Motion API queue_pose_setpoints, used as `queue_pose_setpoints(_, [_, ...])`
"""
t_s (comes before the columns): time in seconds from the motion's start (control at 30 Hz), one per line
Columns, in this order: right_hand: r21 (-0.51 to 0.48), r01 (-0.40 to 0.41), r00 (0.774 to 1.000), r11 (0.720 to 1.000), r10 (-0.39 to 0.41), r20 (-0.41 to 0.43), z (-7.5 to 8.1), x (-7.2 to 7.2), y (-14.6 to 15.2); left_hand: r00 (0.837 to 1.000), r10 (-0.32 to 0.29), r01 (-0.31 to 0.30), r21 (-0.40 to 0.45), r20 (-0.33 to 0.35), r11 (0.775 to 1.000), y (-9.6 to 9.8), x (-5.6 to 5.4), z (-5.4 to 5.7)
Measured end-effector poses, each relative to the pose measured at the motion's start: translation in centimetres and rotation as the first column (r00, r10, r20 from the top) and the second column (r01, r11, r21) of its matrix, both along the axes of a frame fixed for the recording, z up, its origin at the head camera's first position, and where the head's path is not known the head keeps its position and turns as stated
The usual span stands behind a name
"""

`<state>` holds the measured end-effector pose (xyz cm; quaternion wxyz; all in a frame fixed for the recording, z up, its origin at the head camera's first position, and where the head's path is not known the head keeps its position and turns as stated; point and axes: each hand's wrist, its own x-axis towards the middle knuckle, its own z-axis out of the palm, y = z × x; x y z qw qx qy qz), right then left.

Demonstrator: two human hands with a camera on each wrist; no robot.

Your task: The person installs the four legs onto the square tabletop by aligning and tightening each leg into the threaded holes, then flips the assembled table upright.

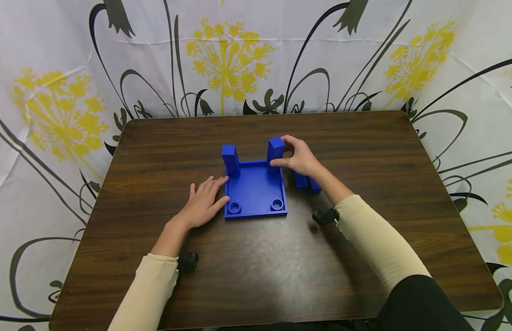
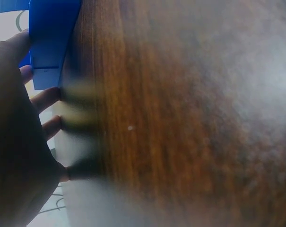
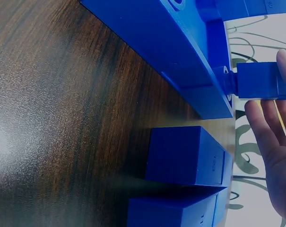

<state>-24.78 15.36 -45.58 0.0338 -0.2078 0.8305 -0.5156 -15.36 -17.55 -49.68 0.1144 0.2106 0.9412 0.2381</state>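
Note:
A square blue tray-like base with a raised rim lies on the table. Round sockets show at its two near corners. One blue block leg stands upright at the far left corner. At the far right corner, my right hand holds a second block leg between thumb and fingers. The right wrist view shows a narrow neck between this held leg and the socket ring. My left hand rests with fairly straight fingers against the base's left side.
Two more blue blocks lie side by side right of the base, beneath my right forearm. The brown wooden table meets a patterned white cloth at the back and sides.

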Motion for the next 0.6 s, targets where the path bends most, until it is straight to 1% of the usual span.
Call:
queue_pose_setpoints(0.17, [0.04,0.0,1.0,0.999,0.001,-0.013,0.12,0.02,-0.05,1.0,-0.001,0.001,-0.005,0.008,1.0,0.02,0.01,0.1])
queue_pose_setpoints(0.3, [0.045,-0.047,0.999,0.998,0.047,0.002,0.48,-0.07,0.02,1.0,-0.003,0.003,0.004,0.005,1.0,0.11,0.07,0.22])
queue_pose_setpoints(0.47, [-0.059,-0.142,0.988,0.988,0.145,0.048,0.76,-0.35,0.16,1.0,0.0,0.0,0.008,0.0,1.0,0.13,0.06,0.24])
queue_pose_setpoints(0.6, [-0.1,-0.213,0.974,0.972,0.219,0.053,0.92,-0.44,0.23,1.0,0.002,-0.002,0.005,-0.006,1.0,0.1,0.0,0.17])
